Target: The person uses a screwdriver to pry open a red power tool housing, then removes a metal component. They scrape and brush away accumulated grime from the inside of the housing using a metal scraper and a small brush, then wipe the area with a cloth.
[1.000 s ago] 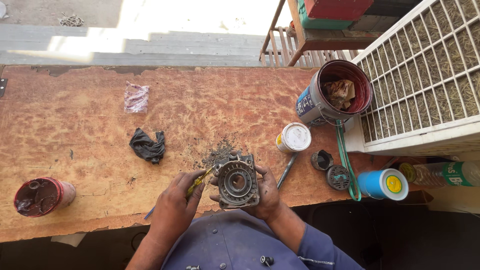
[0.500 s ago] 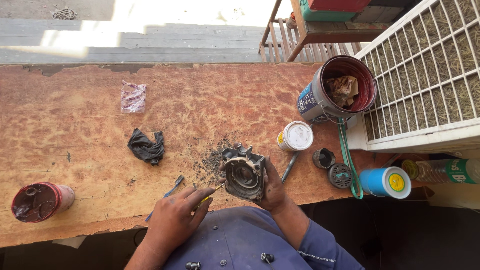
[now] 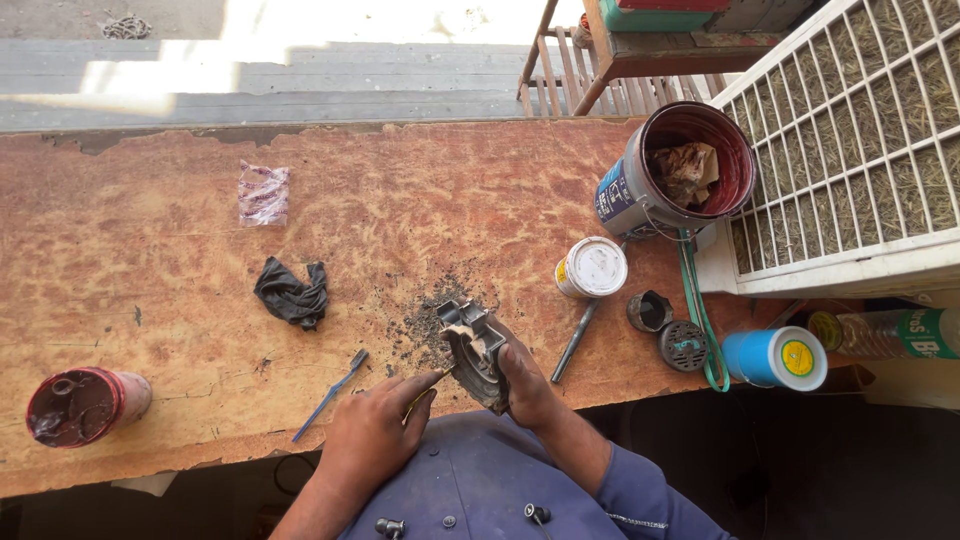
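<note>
From my feed I look down on a worn wooden workbench (image 3: 150, 270), its orange-brown top mottled and chipped along the far edge. Beyond it runs a grey concrete floor (image 3: 300, 85) with a bright patch of sunlight falling across it. At the upper right stands a wooden chair frame (image 3: 600, 70), and beside it a white cooler grille (image 3: 860, 150) packed with straw.

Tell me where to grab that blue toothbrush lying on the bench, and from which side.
Take the toothbrush by the middle of its thin handle, coming from straight above with fingers across its width. It lies flat and slanted on the wooden bench, bristle end up toward the grit pile, bare wood on both sides. The left hand is nearest; the right hand holds the round metal part.
</note>
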Demonstrator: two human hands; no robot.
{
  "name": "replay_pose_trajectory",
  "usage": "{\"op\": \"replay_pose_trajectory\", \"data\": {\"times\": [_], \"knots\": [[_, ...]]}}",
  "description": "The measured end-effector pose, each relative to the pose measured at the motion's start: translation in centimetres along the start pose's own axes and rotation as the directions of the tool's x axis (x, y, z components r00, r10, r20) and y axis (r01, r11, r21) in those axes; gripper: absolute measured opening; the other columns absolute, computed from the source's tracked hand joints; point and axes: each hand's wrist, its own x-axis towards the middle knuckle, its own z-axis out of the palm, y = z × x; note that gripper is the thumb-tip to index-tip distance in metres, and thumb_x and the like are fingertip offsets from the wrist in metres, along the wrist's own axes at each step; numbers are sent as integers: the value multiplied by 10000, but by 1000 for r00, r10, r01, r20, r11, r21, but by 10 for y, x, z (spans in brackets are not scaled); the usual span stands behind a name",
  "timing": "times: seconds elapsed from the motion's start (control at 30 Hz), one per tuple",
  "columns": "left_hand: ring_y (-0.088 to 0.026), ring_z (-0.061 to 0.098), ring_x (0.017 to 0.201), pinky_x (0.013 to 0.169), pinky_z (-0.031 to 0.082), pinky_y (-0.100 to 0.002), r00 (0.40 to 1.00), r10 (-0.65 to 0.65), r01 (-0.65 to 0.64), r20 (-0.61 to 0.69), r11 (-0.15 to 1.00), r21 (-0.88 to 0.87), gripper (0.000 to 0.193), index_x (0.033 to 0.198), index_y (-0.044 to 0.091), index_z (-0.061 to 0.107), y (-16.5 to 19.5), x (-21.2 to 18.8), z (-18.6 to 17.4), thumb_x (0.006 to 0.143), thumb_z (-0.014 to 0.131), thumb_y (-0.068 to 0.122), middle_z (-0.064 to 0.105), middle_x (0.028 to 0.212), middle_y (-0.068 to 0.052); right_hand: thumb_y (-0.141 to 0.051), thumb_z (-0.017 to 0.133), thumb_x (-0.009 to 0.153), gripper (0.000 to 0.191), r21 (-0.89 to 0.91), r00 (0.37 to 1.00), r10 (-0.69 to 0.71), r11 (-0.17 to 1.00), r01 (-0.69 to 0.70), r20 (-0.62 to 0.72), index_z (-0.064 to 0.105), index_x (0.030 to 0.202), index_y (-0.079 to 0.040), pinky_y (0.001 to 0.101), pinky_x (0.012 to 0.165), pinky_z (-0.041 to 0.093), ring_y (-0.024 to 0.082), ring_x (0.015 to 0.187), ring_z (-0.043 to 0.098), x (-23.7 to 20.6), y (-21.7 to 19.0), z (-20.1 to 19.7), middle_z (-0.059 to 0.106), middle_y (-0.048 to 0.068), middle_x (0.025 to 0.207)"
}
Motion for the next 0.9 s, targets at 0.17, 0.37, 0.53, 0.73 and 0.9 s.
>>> {"op": "replay_pose_trajectory", "data": {"times": [0.17,0.37,0.53,0.73,0.9], "knots": [[-291,682,574,544,554,-437,998,-27,33,-50,991,131,388,1298,231,713,-3,-2,7,915,659,256,687,750,-70,-653,540,995,885,62,995,53,997,-47,-87,379,1551,16,341,1045,545,196,1261,609,-1,5,2,581,155,1428],[-270,688,591,551,557,-421,979,-37,41,-200,999,15,350,1261,192,713,-4,-4,4,916,672,228,715,783,-91,-700,431,1041,876,248,1000,-13,969,13,-4,392,1550,12,458,953,615,308,1153,680,3,-10,11,603,264,1359],[-180,643,508,508,520,-340,978,-99,32,-182,940,-340,305,1204,197,757,1,-7,-2,906,706,238,777,838,-79,-728,361,1006,863,536,999,-28,843,42,-35,400,1542,-53,497,989,592,390,1211,655,7,-27,19,573,277,1375],[-153,535,479,495,446,-309,977,-210,174,-19,856,-487,337,1257,179,743,-7,-6,-6,930,677,228,702,597,-60,-744,343,1001,846,694,998,-5,718,52,-70,429,1533,-91,533,1093,521,406,1237,628,6,-31,19,557,275,1386],[-101,649,534,526,507,-284,1000,-6,-4,-15,798,-602,343,1331,171,684,-8,-8,-1,999,601,196,670,582,-21,-724,362,1016,816,698,997,5,714,53,-81,426,1545,-105,533,1058,544,397,1230,633,4,-27,15,553,276,1393]]}}
